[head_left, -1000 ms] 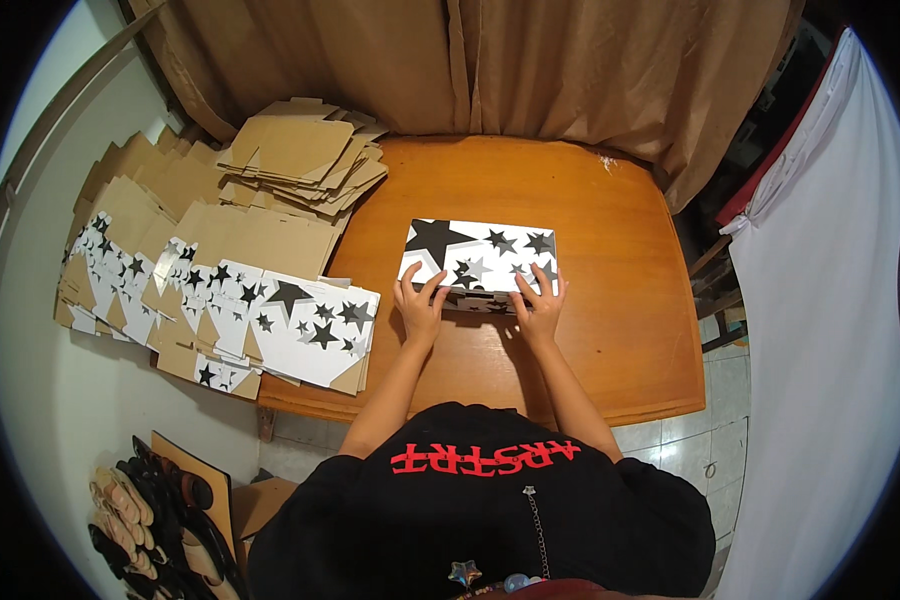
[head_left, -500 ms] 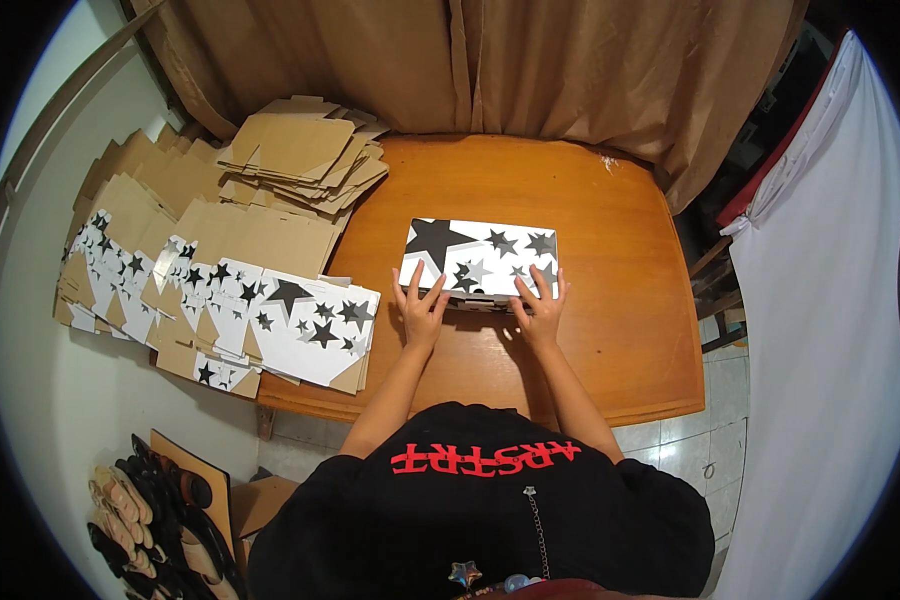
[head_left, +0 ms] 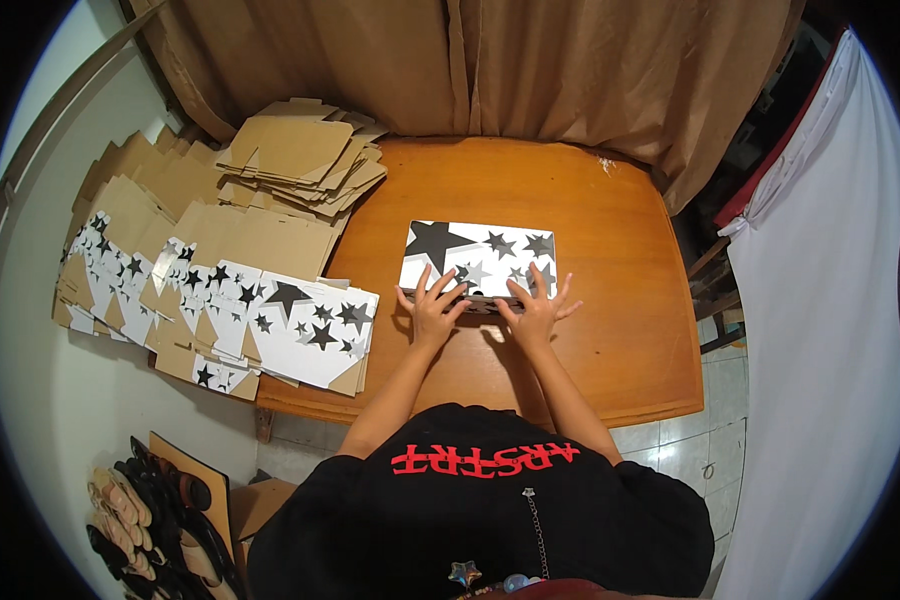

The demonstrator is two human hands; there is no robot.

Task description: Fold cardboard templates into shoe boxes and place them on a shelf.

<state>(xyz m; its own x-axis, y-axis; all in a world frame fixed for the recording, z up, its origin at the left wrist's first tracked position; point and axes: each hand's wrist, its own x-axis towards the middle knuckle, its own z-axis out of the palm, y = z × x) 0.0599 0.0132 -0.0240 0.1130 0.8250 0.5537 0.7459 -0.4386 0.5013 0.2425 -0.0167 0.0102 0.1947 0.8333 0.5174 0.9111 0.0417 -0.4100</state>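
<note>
A closed cardboard box (head_left: 482,248), white with black and grey stars, lies on the wooden table in front of me. At the left part of its near edge, my left hand (head_left: 434,312) rests with fingers spread over the lid and the thumb pointing inward. My right hand (head_left: 536,314) touches the right part of that edge, fingers fanned out likewise. Both hands are open against the box rather than wrapped round it. A small dark notch shows in the front edge between them. Most of the box's front side is hidden by the hands.
Flat, unfolded star-printed cartons (head_left: 315,325) overlap along the table's left side. Behind them stands a stack of plain brown cardboard pieces (head_left: 285,150). A brown curtain (head_left: 570,70) hangs at the far edge, a white cloth (head_left: 820,300) at right. Shoes (head_left: 160,520) sit lower left.
Both hands have shifted slightly inward along the box's near edge, and the right fingers have spread wider. The box has barely moved.
</note>
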